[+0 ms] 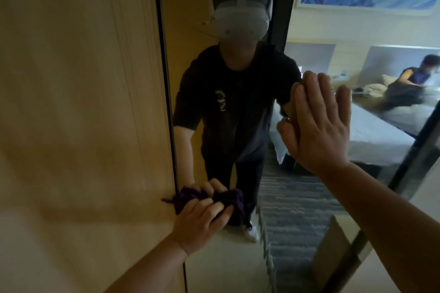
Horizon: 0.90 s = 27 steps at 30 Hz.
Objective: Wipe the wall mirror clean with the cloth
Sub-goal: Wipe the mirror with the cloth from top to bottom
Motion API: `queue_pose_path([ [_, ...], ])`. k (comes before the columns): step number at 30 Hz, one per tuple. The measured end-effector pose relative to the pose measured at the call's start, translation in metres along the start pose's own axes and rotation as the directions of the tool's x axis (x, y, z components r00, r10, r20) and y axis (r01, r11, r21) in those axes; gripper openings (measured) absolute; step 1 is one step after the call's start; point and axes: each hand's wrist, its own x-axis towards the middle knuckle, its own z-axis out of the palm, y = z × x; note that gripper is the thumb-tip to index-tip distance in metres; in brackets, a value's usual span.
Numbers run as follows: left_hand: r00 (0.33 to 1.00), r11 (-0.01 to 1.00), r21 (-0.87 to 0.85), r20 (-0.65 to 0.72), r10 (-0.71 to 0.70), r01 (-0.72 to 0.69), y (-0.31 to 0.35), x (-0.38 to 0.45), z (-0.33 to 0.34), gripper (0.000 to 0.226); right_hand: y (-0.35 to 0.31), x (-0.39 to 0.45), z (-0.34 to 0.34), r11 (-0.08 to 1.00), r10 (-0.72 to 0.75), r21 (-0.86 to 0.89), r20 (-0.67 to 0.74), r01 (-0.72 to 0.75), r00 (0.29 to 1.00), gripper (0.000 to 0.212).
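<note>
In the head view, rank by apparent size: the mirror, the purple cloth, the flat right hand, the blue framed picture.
1. mirror
2. right hand
3. Blue framed picture and purple cloth: look alike; the picture is far, the cloth partly covered by the left hand.

Bare forearms — black short-sleeved tee [228, 102], grey headset [240, 19], reflected.

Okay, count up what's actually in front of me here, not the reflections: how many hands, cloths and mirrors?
Hands: 2, left hand and right hand
Cloths: 1, purple cloth
Mirrors: 1, wall mirror
Total: 4
</note>
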Motion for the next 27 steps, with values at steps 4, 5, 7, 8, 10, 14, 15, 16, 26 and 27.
queue_pose_path([
  [4,0.987,0.996,-0.089,0.158,0.007,0.007,0.025,-0.026,0.001,0.035,-0.002,0.001,-0.003,1.000,0.010,0.010,0.032,-0.011,0.999,0.066],
  [5,0.982,0.993,-0.120,0.188,0.014,0.009,0.027,-0.025,-0.002,0.035,-0.001,0.002,-0.006,1.000,0.009,0.015,0.046,-0.009,0.999,0.065],
  [7,0.976,0.984,-0.174,0.219,0.011,0.028,0.027,-0.012,-0.011,0.032,0.001,0.005,-0.013,0.999,0.009,0.044,0.089,-0.013,0.996,0.062],
  [8,0.978,0.980,-0.192,0.208,-0.005,0.046,0.024,0.001,-0.018,0.031,0.002,0.005,-0.018,0.997,0.007,0.070,0.103,-0.015,0.995,0.061],
  [10,0.989,0.974,-0.198,0.119,-0.083,0.105,0.013,0.044,-0.029,0.032,0.005,0.002,-0.030,0.990,0.021,0.137,0.120,-0.037,0.993,0.059],
  [14,0.975,0.971,-0.193,-0.147,-0.169,0.139,-0.019,0.171,-0.057,0.039,0.026,-0.019,-0.056,0.977,0.123,0.151,0.190,-0.153,0.974,0.063],
  [15,0.965,0.976,-0.181,-0.204,-0.162,0.125,-0.027,0.203,-0.063,0.038,0.034,-0.027,-0.059,0.974,0.162,0.123,0.216,-0.191,0.963,0.062],
  [16,0.957,0.982,-0.153,-0.253,-0.143,0.106,-0.034,0.232,-0.066,0.036,0.043,-0.034,-0.061,0.970,0.198,0.094,0.241,-0.226,0.950,0.063],
  [26,0.961,0.998,0.064,-0.276,-0.001,0.020,-0.007,0.249,-0.026,0.028,0.068,-0.063,-0.038,0.981,0.185,0.035,0.146,-0.192,0.972,0.060],
  [27,0.969,0.999,0.042,-0.244,0.028,-0.018,0.004,0.227,-0.019,0.029,0.067,-0.064,-0.036,0.980,0.187,0.049,0.126,-0.195,0.974,0.059],
])
